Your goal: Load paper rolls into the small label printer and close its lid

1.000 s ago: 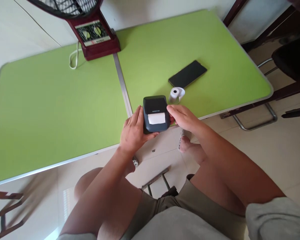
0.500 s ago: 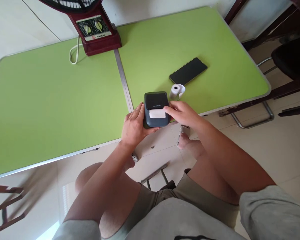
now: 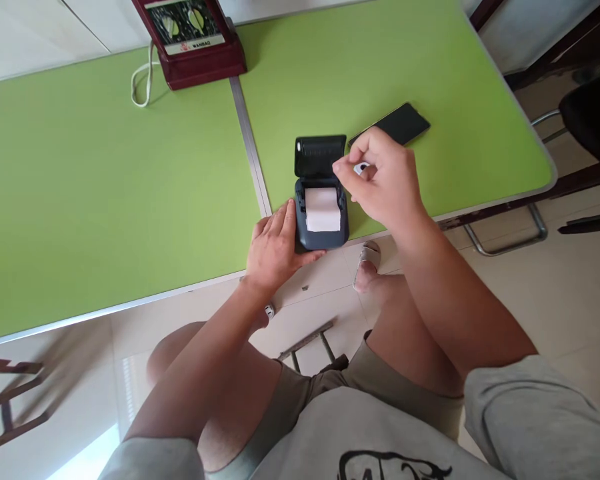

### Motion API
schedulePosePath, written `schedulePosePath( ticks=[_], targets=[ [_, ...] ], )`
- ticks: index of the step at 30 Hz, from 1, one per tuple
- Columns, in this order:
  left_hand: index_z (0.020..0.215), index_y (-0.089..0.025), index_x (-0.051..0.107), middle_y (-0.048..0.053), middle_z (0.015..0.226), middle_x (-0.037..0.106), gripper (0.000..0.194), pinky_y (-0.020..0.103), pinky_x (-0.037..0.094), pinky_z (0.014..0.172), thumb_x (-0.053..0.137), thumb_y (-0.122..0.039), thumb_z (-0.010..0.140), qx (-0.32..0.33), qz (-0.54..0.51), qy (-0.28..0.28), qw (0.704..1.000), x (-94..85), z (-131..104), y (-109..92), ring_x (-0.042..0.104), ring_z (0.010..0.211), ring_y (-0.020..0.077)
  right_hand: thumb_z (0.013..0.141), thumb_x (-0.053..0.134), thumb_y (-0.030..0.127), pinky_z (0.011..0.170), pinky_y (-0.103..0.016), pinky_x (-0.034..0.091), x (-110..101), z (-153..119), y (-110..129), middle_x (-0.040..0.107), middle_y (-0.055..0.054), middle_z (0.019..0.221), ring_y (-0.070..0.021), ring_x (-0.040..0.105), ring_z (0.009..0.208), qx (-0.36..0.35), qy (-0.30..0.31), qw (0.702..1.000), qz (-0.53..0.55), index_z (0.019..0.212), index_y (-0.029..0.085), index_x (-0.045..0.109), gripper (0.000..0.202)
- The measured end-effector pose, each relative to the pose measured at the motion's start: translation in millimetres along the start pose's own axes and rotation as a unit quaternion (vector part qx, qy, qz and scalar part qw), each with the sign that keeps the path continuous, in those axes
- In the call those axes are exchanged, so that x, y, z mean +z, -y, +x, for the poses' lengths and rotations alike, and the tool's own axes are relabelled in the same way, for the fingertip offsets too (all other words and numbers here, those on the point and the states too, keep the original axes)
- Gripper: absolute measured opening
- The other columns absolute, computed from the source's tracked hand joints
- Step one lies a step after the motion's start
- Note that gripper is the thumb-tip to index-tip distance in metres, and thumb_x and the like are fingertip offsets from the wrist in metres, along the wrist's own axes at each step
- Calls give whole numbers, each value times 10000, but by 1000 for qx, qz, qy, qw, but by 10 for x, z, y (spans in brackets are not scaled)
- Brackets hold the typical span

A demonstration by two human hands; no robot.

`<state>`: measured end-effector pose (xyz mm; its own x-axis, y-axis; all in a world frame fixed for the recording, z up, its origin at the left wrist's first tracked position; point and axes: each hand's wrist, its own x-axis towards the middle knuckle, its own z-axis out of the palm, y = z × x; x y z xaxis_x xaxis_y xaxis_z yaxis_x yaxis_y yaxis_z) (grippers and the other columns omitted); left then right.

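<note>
A small dark label printer (image 3: 323, 237) sits at the near edge of the green table (image 3: 105, 187). Its lid (image 3: 317, 155) stands open, and a white paper roll (image 3: 323, 209) lies in the bay. My left hand (image 3: 275, 250) grips the printer's left side and front corner. My right hand (image 3: 385, 177) hovers to the right of the printer, fingertips pinched on the raised lid's right edge. A second small white paper roll (image 3: 361, 167) shows only as a sliver behind my right fingers.
A black phone (image 3: 403, 122) lies face up behind my right hand. A dark red fan base (image 3: 193, 50) with a white cord (image 3: 140, 83) stands at the back. A metal seam (image 3: 250, 147) splits the table. A dark chair (image 3: 590, 113) stands right.
The printer's lid went from closed to flipped up, exposing the roll inside. My right hand rose from the printer's front to the lid's edge and now covers the loose roll.
</note>
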<state>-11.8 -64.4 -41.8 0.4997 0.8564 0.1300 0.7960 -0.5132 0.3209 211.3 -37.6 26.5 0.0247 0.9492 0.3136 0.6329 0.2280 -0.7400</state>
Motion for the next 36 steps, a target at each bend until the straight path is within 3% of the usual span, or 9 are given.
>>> schedulePosePath(
  ticks=[6,12,17,21,24,26,28,33,36],
  targets=[
    [1601,-29,381,290,1563,559,1105,476,443,1167,459,-886,908,5,1,2,1000,-17,-1,-7,588,1432,379,886,686,209,736,-382,487,24,24,108,784,-21,878,-238,695,792,-14,121,964,-238,930,258,716,72],
    [1602,-60,395,258,1577,561,1078,470,434,1178,459,-884,910,4,-10,4,1000,-32,-3,-11,577,1446,367,838,741,217,760,-407,485,81,159,84,790,-52,905,-277,719,845,-20,226,928,-296,1023,272,772,196],
    [1594,-35,399,270,1569,563,1094,459,434,1178,427,-892,917,4,-8,2,1000,-21,-5,-5,577,1449,360,800,727,168,776,-413,503,74,229,65,804,-43,958,-272,724,851,-19,248,929,-274,1085,277,756,307],
    [1597,-59,401,258,1572,565,1078,470,434,1178,455,-889,910,9,-13,-1,1000,-8,-5,2,576,1448,364,735,766,220,768,-384,508,-96,185,78,794,-39,1064,-254,699,926,8,232,967,-102,1076,270,733,347],
    [1598,-45,400,268,1566,566,1132,471,427,1185,475,-916,879,3,-13,-1,1000,-5,-1,2,575,1445,372,721,749,424,620,-324,445,-301,130,-18,756,-21,1061,-176,621,776,84,159,968,173,1045,290,676,358],
    [1608,-35,385,271,1557,570,1174,470,422,1191,483,-933,857,-3,-11,1,1000,-8,4,-1,580,1436,374,702,660,576,532,-311,337,-425,99,-165,705,-5,978,-139,500,640,151,47,932,325,989,312,620,392],
    [1617,-40,374,267,1556,573,1190,471,421,1190,488,-941,847,-7,-9,5,1000,-13,9,-6,584,1428,374,653,630,577,520,-310,274,-499,74,-359,656,-3,951,-134,450,623,187,-44,906,377,935,318,576,387],
    [1620,-49,373,271,1565,561,1175,486,431,1176,493,-932,853,-10,-8,10,1000,-21,19,-10,589,1418,385,632,719,428,499,-302,288,-445,4,-814,536,28,708,-130,433,555,245,-222,916,225,791,288,512,296],
    [1627,-76,364,263,1557,571,1139,499,428,1176,493,-915,868,-11,-13,9,1000,-23,23,-6,586,1420,392,742,718,404,525,-320,383,-417,-52,-958,494,48,627,-147,487,547,227,-167,956,80,741,279,492,258]
  ],
)
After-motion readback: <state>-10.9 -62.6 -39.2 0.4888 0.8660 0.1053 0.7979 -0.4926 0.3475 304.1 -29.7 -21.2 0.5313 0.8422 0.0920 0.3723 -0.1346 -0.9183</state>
